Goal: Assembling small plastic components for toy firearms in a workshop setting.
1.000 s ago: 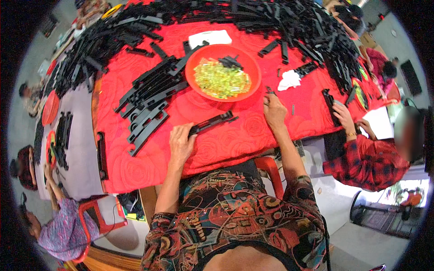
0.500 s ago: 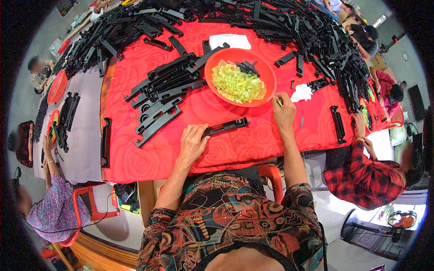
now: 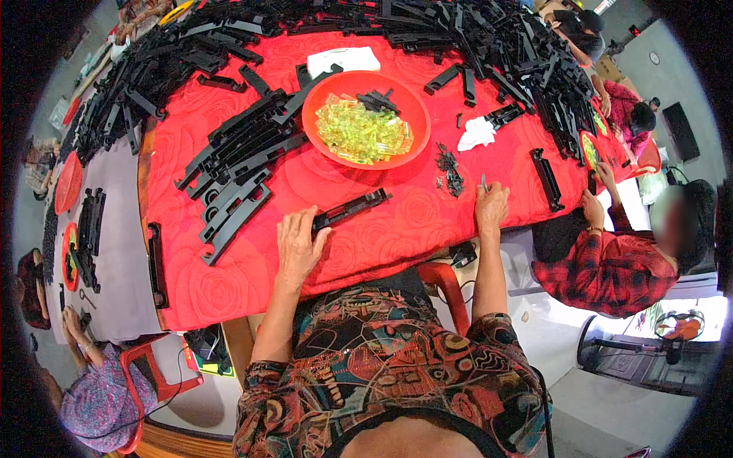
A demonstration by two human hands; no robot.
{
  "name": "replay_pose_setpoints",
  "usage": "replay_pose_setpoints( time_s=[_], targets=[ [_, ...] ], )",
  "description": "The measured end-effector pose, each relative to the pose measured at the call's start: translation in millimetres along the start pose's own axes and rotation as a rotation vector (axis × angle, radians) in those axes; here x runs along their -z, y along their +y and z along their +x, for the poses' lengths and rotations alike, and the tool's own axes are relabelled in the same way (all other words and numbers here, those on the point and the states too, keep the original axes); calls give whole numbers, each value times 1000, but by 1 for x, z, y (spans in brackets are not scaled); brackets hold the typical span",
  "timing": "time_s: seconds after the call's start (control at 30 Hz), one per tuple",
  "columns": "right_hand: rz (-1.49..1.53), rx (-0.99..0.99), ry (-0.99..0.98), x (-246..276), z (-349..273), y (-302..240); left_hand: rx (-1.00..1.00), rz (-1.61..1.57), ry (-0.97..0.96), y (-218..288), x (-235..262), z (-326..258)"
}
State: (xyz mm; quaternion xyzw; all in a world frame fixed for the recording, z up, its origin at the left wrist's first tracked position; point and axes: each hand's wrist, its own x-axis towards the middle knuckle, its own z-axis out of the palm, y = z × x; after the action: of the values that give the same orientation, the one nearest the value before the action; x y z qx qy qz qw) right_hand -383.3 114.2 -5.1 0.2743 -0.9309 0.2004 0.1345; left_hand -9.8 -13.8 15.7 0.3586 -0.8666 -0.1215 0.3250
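My left hand (image 3: pixel 299 235) rests on the near end of a long black plastic part (image 3: pixel 355 209), fingers closed over it. The part lies slantwise on the red tablecloth, its slotted side up. To the right, my right hand (image 3: pixel 493 206) pinches a thin, short metal piece (image 3: pixel 483 182) at its fingertips, close to the cloth. Small black pieces (image 3: pixel 450 171) lie in a loose heap just left of that hand. Beyond my hands stands a red bowl (image 3: pixel 420 99) with many clear yellowish pieces (image 3: pixel 363 131) and several black ones (image 3: pixel 379 101).
Stacked black parts (image 3: pixel 237 153) lie left of the bowl. A large pile of them (image 3: pixel 473 34) rims the table's far side. White tissue (image 3: pixel 477 133) and a single black part (image 3: pixel 546 180) are at right. Co-workers sit on both sides, one in a checked shirt (image 3: pixel 603 267).
My right hand has left the bowl's edge and come down to the metal piece, uncovering the small black heap. My left hand stays on the black part. The whole view has shifted.
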Motion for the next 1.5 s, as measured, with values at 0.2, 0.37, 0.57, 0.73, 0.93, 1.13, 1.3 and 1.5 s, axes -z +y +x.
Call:
replay_pose_setpoints(
  time_s=[0.2, 0.37, 0.57, 0.73, 0.93, 1.13, 1.3, 1.5],
  targets=[
    [106, 79, 118, -18, -3, 11, -28, 56, 245, -7, 2, -2],
    [605, -134, -89, -6, -3, -12, -41, -92, 388, -2, 7, 1],
    [1212, 137, -874, 78, -62, -113, 339, -910, 86, 52, 19, 14],
    [1173, 262, -1106, 105, -80, -142, 395, -1186, -113, 62, 28, 24],
    [1098, 383, -1160, 104, -86, -148, 457, -1209, -185, 54, 29, 22],
    [1095, 330, -1110, 100, -88, -149, 502, -1306, -119, 55, 25, 15],
    [1080, 353, -1131, 100, -90, -149, 490, -1332, -144, 57, 23, 17],
    [1141, 235, -1148, 99, -92, -149, 494, -1311, -105, 54, 18, 10]
  ],
)
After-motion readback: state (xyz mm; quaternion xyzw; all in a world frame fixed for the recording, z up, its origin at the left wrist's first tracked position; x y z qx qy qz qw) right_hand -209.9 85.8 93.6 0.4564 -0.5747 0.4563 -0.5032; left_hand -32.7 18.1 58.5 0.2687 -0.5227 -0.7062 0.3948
